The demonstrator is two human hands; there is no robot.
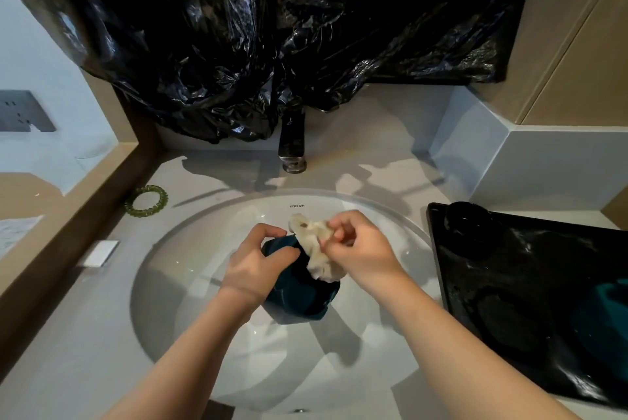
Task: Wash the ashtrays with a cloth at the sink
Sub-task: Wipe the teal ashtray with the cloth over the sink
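Over the sink, left hand (255,266): the dark teal, thick-walled ashtray (299,295) is gripped by its rim with curled fingers. It is held tilted above the bowl.
Right hand (362,249): the crumpled cream cloth (314,236) is pinched in the fingertips and pushed into the ashtray.
Ashtray feel: it is judged hard, smooth and rather heavy. When wet it could slip, and a drop could chip it. The thick rim is the best place to hold.
Cloth feel: it is judged soft, floppy and light. A brown spot is seen on it.
Sink (163,300): a round, white, shiny bowl is set in a pale grey top.
Tap (292,144): dark metal, with no water seen.
Tray (530,311): flat, glossy and black, with a small round black ashtray (470,222) at its far corner.
Farther off: a green coiled hair ring (146,199) and a crinkly black plastic bag (272,29) are seen.
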